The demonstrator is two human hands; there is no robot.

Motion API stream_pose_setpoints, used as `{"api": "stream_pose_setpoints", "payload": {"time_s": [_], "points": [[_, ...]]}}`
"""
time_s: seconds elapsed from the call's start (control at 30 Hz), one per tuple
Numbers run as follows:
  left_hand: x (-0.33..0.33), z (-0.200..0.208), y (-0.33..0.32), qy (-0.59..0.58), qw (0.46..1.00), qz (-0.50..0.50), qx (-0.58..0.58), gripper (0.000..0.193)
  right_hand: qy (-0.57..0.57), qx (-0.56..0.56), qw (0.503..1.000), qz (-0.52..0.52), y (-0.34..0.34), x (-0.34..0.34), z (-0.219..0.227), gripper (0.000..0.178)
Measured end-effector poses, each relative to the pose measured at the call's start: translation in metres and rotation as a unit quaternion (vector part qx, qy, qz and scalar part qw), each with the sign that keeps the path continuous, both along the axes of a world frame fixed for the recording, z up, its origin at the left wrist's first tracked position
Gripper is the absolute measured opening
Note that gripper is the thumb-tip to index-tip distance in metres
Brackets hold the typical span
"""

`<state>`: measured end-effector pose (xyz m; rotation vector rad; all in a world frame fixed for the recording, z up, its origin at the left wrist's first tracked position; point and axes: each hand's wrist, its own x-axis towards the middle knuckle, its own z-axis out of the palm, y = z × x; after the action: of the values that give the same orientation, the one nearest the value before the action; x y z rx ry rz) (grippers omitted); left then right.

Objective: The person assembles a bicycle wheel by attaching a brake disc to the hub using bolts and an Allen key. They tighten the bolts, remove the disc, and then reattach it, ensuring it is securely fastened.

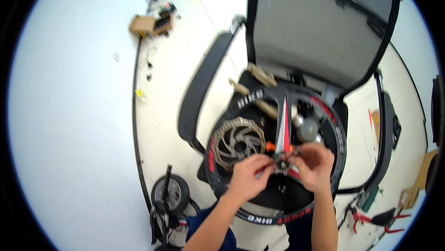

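A black spoked wheel [259, 218] with red and white markings lies over the seat of an office chair, in front of me. At its hub, the fingers of my left hand [250, 179] and my right hand [316, 165] are pinched close together. A small dark part shows between the fingertips, too blurred and covered to name. To the left of my hands, a brake disc [250, 137] with a wavy edge lies within the wheel's outline. Orange pieces [270, 146] and a round, pale translucent object [307, 130] show beyond the hub, between the spokes.
The office chair has a mesh back [315, 33] and a black left armrest [204, 84]. An open cardboard box [143, 25] lies on the floor by the wall. A small wheeled frame [171, 193] stands at the lower left; a red frame [364, 218] is at the lower right.
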<state>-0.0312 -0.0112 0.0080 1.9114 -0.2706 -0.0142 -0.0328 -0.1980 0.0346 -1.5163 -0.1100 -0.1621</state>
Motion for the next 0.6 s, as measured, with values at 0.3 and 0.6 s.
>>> {"api": "stream_pose_setpoints", "payload": {"time_s": [0.3, 0.6], "points": [[-0.001, -0.016, -0.008, 0.15, 0.974, -0.004, -0.17, 0.013, -0.001, 0.026, 1.0, -0.006, 0.0, 0.002, 0.006, 0.014], [0.007, -0.002, -0.013, -0.014, 1.0, -0.01, -0.018, 0.016, -0.073, -0.114, 0.989, -0.054, 0.001, 0.001, 0.003, 0.018]]}}
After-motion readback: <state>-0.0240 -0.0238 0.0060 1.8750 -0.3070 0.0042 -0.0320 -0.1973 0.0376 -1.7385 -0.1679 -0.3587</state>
